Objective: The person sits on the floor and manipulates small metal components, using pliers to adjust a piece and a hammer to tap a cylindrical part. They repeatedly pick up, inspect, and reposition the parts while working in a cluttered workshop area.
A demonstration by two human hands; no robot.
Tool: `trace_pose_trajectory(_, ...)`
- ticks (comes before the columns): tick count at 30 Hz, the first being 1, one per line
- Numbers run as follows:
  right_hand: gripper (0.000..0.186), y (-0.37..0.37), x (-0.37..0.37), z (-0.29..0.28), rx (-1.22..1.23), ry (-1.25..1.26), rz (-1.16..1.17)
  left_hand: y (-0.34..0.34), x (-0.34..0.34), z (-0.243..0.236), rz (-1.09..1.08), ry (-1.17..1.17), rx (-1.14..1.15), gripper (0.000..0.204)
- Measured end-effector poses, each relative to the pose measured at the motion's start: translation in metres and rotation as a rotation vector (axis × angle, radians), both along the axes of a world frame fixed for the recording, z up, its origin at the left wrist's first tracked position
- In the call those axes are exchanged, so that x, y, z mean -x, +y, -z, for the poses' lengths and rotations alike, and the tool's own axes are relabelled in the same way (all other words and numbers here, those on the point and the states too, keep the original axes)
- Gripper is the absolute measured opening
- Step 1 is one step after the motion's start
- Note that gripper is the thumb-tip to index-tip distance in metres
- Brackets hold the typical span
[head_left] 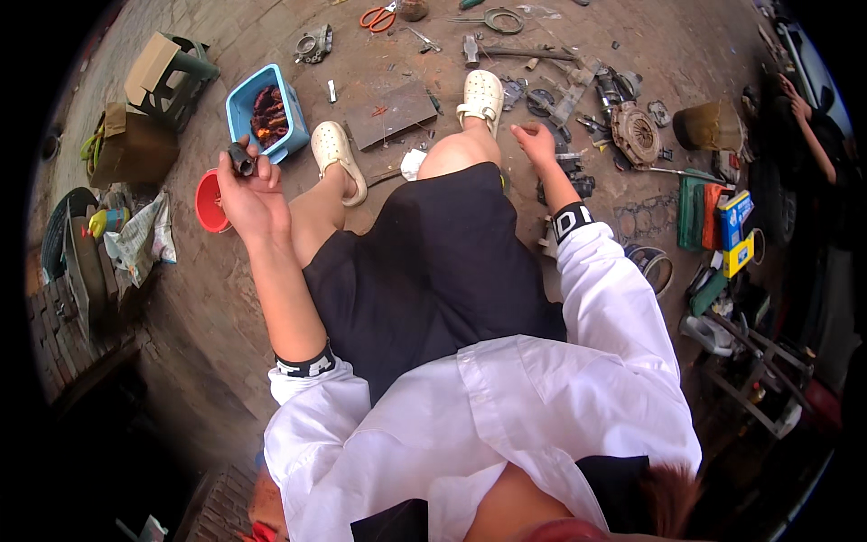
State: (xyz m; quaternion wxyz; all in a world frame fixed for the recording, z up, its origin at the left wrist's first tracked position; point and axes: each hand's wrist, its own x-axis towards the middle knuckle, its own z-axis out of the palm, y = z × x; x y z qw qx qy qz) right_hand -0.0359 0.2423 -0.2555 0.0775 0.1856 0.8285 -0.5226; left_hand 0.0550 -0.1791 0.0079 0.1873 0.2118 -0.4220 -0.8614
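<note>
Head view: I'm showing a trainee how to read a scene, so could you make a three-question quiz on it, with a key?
1. Which hand holds the dark cylindrical part?
2. Which stands nearest the red bowl?
A) orange-handled scissors
B) blue tub
C) amber bucket
3. True or false: the hammer is in the right hand.

Key:
1. The left hand.
2. B
3. False; it lies on the ground, beyond the feet.
</note>
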Motion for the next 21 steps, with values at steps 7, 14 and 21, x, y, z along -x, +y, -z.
trace_pose_trajectory(7, 0.066, -0.061, 0.088, 0.025, -0.687, 0.124, -0.406, 0.023, -0.015, -0.027, 0.093, 0.042, -0.138, 0.037)
trace_pose_trajectory(14, 0.033, -0.057, 0.129, 0.027, -0.715, -0.019, -0.735, 0.005, -0.011, -0.036, 0.15, 0.105, -0.227, 0.037)
trace_pose_trajectory(21, 0.033, -0.027, 0.245, -0.066, 0.126, 0.157, -0.17, 0.003, -0.011, -0.037, 0.138, 0.081, -0.182, 0.039)
